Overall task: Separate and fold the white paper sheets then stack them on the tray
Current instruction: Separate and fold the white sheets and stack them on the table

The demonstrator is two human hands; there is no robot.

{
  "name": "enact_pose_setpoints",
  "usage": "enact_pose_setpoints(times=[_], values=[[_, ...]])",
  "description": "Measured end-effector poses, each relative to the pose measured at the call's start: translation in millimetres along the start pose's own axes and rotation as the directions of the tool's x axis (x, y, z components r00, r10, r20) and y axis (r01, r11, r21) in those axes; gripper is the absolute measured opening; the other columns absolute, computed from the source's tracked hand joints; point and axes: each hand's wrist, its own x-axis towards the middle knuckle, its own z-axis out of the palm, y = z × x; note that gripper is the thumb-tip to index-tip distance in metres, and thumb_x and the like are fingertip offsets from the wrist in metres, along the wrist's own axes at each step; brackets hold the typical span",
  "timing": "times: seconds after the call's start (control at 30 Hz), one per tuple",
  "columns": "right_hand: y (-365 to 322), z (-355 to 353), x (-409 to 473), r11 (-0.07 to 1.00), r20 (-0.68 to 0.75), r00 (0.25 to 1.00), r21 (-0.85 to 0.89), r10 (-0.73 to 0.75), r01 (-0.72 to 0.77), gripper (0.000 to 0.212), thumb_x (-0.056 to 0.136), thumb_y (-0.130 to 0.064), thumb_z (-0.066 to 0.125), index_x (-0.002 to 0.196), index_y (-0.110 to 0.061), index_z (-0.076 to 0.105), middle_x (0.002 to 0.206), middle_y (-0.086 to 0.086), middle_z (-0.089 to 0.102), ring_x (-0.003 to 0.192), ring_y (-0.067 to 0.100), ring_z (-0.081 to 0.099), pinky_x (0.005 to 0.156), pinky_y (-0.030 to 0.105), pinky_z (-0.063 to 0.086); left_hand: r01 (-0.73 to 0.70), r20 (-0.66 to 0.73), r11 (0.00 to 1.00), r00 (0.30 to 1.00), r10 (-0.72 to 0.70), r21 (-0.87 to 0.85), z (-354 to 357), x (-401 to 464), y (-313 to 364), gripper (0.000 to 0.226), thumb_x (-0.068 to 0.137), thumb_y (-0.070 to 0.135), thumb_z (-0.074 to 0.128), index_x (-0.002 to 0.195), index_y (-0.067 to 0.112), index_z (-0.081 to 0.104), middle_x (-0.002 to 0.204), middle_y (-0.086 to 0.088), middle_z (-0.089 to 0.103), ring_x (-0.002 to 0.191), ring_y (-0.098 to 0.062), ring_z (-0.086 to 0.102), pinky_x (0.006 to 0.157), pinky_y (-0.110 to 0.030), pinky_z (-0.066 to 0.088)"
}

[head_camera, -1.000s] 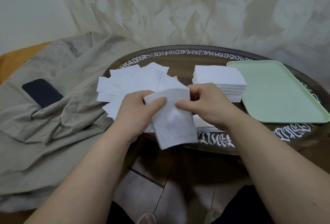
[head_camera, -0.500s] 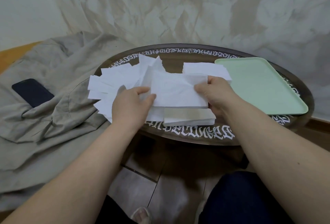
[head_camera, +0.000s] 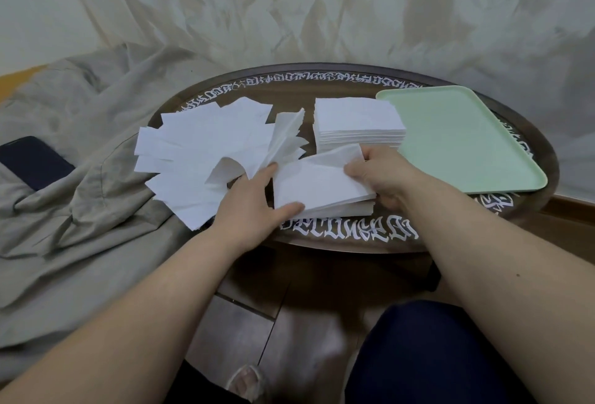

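Head view, looking down at a round dark worktop (head_camera: 354, 83) with white lettering along its rim. At frame centre, a low stack of white sheets (head_camera: 325, 205) near the worktop's lower edge, with a top sheet (head_camera: 318, 178) lying on it, far right corner lifted. Left hand (head_camera: 254, 204) flat at the stack's left side, fingers straight and spread, thumb (head_camera: 289, 209) resting on the sheet's lower left corner, forefinger along its left edge. Right hand (head_camera: 383, 175) at the sheet's right end, fingers curled round the edge, thumb on top, pinching the paper. Left of centre, a fanned spread of loose white sheets (head_camera: 199, 146), some overhanging the worktop's left edge, a few curling upward beside the left forefinger. Above the hands, a taller squared pile of white sheets (head_camera: 357, 120). Right of that pile and touching it, a pale green tray (head_camera: 467, 143), bare of paper. At the left of the frame, rumpled grey-beige cloth (head_camera: 80, 210) with a dark phone (head_camera: 32, 160) lying on it. Along the top, a wrinkled pale backdrop (head_camera: 322, 7). At the bottom, dark blue clothing (head_camera: 434, 355) over a knee and a tiled floor (head_camera: 257, 323).
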Motion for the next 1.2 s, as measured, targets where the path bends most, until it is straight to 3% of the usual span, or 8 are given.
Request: enact_pose_setpoints(times=[0.2,0.33,0.43,0.6,0.7,0.8,1.0,1.2], values=[[6,-6,3,0.999,-0.004,1.0,0.041,-0.008,0.008,0.016,0.088,-0.004,0.064,0.1,-0.015,0.064,0.104,0.006,0.069,0.095,0.023,0.067,0.087,0.039,0.055,-0.023,0.0,0.999,1.0,0.023,0.026,11,6,-6,0.095,0.075,0.05,0.077,0.153,0.027,0.027,0.142,-0.006,0.05,0.128,-0.027,0.046,0.094,-0.033,0.041],[8,-12,1,0.999,-0.02,0.999,-0.016,-0.032,0.032,0.039,0.083,0.009,0.062,0.116,-0.011,0.058,0.099,0.009,0.068,0.093,0.026,0.067,0.086,0.039,0.055,-0.046,-0.04,0.999,0.998,0.045,-0.006,15,8,-10,0.087,0.076,0.049,0.076,0.15,0.029,0.035,0.136,0.001,0.056,0.122,-0.026,0.051,0.093,-0.037,0.046],[13,-15,-3,0.991,-0.097,0.99,-0.101,-0.101,0.091,0.045,0.08,0.01,0.059,0.115,-0.018,0.059,0.085,0.006,0.064,0.089,0.027,0.067,0.084,0.04,0.055,-0.035,-0.042,0.999,0.999,0.034,-0.039,14,8,-11,0.09,0.067,0.063,0.068,0.146,0.032,0.038,0.132,0.004,0.058,0.118,-0.024,0.054,0.094,-0.041,0.048],[26,-16,-5,0.97,-0.16,0.972,-0.199,-0.172,0.139,0.051,0.081,-0.004,0.065,0.129,-0.019,0.053,0.099,0.001,0.066,0.098,0.022,0.065,0.093,0.039,0.05,-0.021,-0.046,0.998,0.999,0.018,-0.059,14,8,-13,0.096,0.059,0.075,0.057,0.145,0.037,0.037,0.134,0.006,0.056,0.12,-0.022,0.054,0.098,-0.045,0.048],[27,-19,-13,0.848,-0.213,0.915,-0.489,-0.344,0.205,0.045,0.084,-0.021,0.069,0.126,-0.018,0.053,0.112,-0.007,0.055,0.096,0.015,0.062,0.084,0.026,0.042,-0.034,-0.052,0.997,0.998,0.031,-0.068,12,4,-10,0.091,0.074,0.059,0.073,0.151,0.032,0.032,0.146,0.005,0.049,0.13,-0.021,0.048,0.106,-0.042,0.043],[33,-20,-26,0.663,-0.094,0.858,-0.678,-0.506,0.317,0.031,0.08,-0.033,0.074,0.103,-0.022,0.057,0.108,-0.005,0.05,0.084,0.015,0.061,0.076,0.028,0.043,-0.055,-0.058,0.998,0.997,0.053,-0.04,13,5,-12,0.083,0.081,0.052,0.071,0.151,0.027,0.035,0.148,0.004,0.049,0.131,-0.021,0.046,0.102,-0.034,0.039],[50,-18,-31,0.512,0.093,0.827,-0.745,-0.555,0.428,0.02,0.08,-0.031,0.075,0.091,-0.019,0.064,0.101,-0.009,0.047,0.069,0.014,0.049,0.069,0.028,0.039,-0.048,-0.062,0.999,0.997,0.047,-0.016,13,6,-10,0.077,0.083,0.052,0.069,0.148,0.024,0.04,0.144,0.0,0.053,0.129,-0.022,0.047,0.093,-0.029,0.037],[52,-14,-27,0.455,0.113,0.824,-0.788,-0.554,0.414,0.011,0.085,-0.026,0.068,0.091,-0.018,0.067,0.091,-0.006,0.05,0.088,0.019,0.049,0.07,0.027,0.03,-0.029,-0.051,0.999,0.998,0.03,0.014,13,5,-9,0.079,0.085,0.053,0.066,0.151,0.024,0.035,0.145,-0.004,0.051,0.13,-0.025,0.047,0.098,-0.033,0.039]])
